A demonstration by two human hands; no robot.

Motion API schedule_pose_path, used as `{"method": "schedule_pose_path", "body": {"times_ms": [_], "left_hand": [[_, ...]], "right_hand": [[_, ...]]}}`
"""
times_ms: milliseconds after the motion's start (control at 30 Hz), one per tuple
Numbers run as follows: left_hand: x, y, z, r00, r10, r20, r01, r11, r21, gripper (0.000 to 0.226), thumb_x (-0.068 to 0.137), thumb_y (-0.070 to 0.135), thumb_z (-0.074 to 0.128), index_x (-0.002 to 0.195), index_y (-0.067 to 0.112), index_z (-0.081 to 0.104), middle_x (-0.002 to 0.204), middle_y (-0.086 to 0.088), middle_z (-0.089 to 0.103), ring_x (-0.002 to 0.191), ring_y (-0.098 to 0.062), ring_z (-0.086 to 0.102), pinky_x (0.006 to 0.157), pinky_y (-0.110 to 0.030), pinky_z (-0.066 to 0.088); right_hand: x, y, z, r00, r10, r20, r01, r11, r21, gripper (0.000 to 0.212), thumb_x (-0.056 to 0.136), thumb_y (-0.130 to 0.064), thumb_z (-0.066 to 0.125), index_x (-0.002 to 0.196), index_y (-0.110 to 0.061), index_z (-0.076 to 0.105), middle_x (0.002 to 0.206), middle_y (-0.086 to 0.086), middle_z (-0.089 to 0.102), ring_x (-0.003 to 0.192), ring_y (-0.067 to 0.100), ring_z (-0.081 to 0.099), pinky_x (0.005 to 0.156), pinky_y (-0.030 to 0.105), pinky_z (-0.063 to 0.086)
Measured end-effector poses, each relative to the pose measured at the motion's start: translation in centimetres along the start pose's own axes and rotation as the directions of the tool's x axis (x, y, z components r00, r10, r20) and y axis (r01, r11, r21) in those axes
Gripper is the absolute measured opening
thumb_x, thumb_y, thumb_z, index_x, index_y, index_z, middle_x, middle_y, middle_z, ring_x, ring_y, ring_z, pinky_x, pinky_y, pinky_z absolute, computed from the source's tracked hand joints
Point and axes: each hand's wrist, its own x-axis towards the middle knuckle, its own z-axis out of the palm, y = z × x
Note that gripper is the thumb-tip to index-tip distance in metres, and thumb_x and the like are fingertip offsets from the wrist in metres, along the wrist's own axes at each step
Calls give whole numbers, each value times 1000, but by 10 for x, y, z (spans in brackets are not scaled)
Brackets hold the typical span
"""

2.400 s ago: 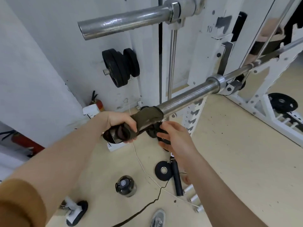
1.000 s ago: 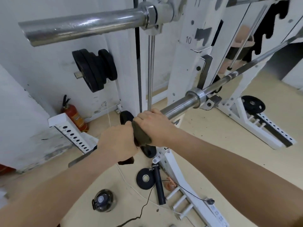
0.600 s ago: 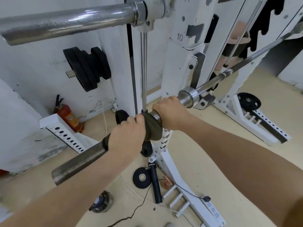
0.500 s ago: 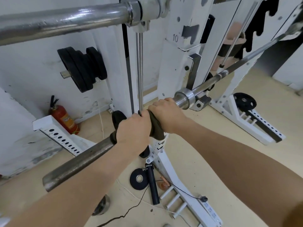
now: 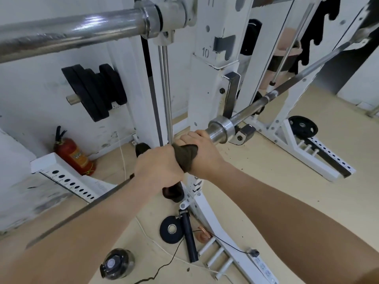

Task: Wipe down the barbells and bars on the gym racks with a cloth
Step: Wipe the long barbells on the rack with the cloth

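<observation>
Cloth [image 5: 185, 158] has slid up the barbell [image 5: 244, 115] toward one o'clock; left hand [image 5: 158, 169] and right hand [image 5: 202, 150] grip it, touching, beside the collar [image 5: 220, 130].

Two hands [image 5: 159, 167] [image 5: 203, 153], one olive cloth [image 5: 185, 157], two steel bars [image 5: 71, 34] [image 5: 244, 115], one red fire extinguisher [image 5: 74, 156]

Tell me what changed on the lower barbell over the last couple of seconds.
The right hand, open under the barbell 2.4 s ago, took hold of the cloth on it. Both hands then slid the cloth from the bar's free end up toward the collar; the left hand grips just behind the right. The barbell stayed on its rack; the upper bar and plates are unchanged.
</observation>
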Motion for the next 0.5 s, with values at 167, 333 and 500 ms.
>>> {"method": "schedule_pose_path", "body": {"times_ms": [167, 333, 500], "left_hand": [[-19, 14, 5, 961, 67, -268, -8, 977, 215, 30, 88, 37, 51, 113, 20, 50, 91, 3, 62, 78, -19, 61, 61, -29, 46], [-3, 49, 2, 937, 162, -310, -54, 942, 331, 41, 83, 27, 59, 118, 12, 42, 84, 1, 53, 66, -20, 48, 56, -31, 35], [46, 108, 4, 954, 116, -276, -39, 962, 272, 45, 84, 29, 63, 120, 8, 46, 99, -6, 64, 87, -25, 63, 63, -32, 39]], "right_hand": [[-8, -1, -14, 995, 45, 93, -56, 991, 121, 43, 74, -17, 68, 116, -17, 58, 118, 4, 57, 111, 23, 52, 104, 36, 27], [-56, -2, -25, 749, 645, -151, -477, 683, 552, 69, 73, -5, 66, 139, -8, 46, 131, 10, 40, 122, 22, 36, 107, 33, 30], [-105, 9, -34, 493, 861, 127, -641, 260, 722, 66, 81, 3, 55, 143, -17, 40, 138, 1, 35, 130, 16, 37, 108, 39, 37]]}}
